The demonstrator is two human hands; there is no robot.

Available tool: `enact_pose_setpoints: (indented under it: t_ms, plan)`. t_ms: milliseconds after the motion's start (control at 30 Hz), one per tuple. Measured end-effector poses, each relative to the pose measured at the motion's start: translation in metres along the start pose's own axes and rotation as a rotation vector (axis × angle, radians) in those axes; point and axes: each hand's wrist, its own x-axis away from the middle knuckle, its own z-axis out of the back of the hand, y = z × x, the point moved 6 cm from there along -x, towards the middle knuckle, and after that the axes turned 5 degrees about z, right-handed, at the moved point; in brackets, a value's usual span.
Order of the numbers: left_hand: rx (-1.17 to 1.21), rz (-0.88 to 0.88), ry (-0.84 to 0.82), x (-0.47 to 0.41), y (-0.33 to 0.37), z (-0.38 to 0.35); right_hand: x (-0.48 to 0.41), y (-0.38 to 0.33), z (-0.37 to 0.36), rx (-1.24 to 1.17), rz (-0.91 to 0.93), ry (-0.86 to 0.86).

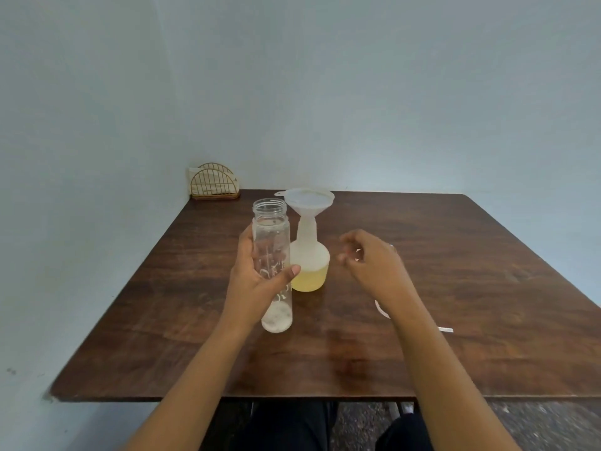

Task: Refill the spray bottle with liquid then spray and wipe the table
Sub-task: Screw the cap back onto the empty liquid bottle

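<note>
A clear, nearly empty bottle (272, 245) with an open threaded mouth stands upright just above the brown table (455, 288). My left hand (253, 275) grips it around the middle. Right behind it stands the frosted white spray bottle (309, 255) with pale yellow liquid at its bottom and a white funnel (307, 200) set in its neck. My right hand (367, 258) hovers to the right of the spray bottle, fingers loosely curled, holding nothing. A thin white tube (382, 309) lies on the table, partly hidden under my right forearm.
A gold wire napkin holder (213, 183) sits in the table's far left corner against the wall. Walls close in the table's left and back sides. A small white strip (445, 329) lies right of my forearm. My legs show below the near edge.
</note>
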Motion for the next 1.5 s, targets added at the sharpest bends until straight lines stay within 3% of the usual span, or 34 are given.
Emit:
enact_pose_setpoints:
  t_ms: [67, 167, 267, 433, 500, 667, 800, 1000, 1200, 1333, 1500]
  plan:
    - [-0.005, 0.009, -0.001, 0.000, -0.001, -0.006, -0.002, 0.036, 0.002, 0.295, -0.076, 0.050]
    - [0.002, 0.008, -0.003, -0.001, -0.005, -0.014, -0.002, 0.087, -0.014, 0.551, -0.253, -0.155]
    - [-0.007, 0.005, -0.017, -0.001, -0.007, -0.018, 0.000, 0.108, -0.021, 0.560, -0.359, -0.266]
    - [-0.015, 0.011, -0.026, -0.002, -0.010, -0.016, 0.001, 0.090, -0.002, 0.517, -0.273, -0.137]
    - [-0.019, 0.018, -0.030, -0.002, -0.011, -0.014, 0.001, 0.057, 0.017, 0.370, -0.186, -0.100]
    - [-0.010, 0.015, -0.025, 0.000, -0.012, -0.009, 0.002, -0.064, 0.040, -0.476, 0.139, -0.263]
    - [-0.023, 0.006, -0.009, 0.000, -0.008, -0.002, -0.012, -0.114, 0.038, -0.658, 0.308, -0.232]
    - [-0.019, 0.009, 0.018, 0.001, -0.009, 0.005, -0.035, -0.126, 0.009, -0.534, 0.315, -0.174]
    - [-0.039, 0.017, 0.018, -0.001, -0.013, 0.007, -0.034, -0.132, -0.007, -0.220, 0.410, -0.335]
    - [-0.048, 0.022, 0.011, -0.002, -0.012, 0.006, -0.039, -0.143, -0.003, 0.043, 0.516, -0.529]
    - [-0.062, 0.025, 0.013, -0.002, -0.014, 0.006, -0.042, -0.151, -0.004, 0.140, 0.575, -0.652]
